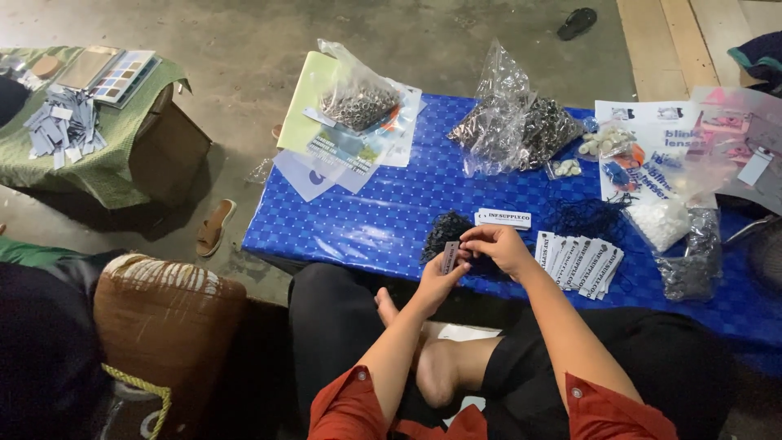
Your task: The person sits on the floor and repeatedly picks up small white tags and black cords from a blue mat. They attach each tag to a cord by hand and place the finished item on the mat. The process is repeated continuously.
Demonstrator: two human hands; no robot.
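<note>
The left hand (440,277) pinches a small grey tag (450,256) upright at the near edge of the blue desk (391,212); the right hand (501,244) closes its fingers on the tag's top. Best to hold the tag steady, close to the black string pile (445,230).

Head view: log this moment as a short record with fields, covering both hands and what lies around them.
left hand: left hand pinches a small grey tag
right hand: right hand fingers at the tag's top edge
beside hands: pile of black cords; fanned stack of white tags; one white tag lying flat
surface: low table with blue checked cover
further back: clear bags of small metal rings
posture: seated, legs folded by the table
</note>
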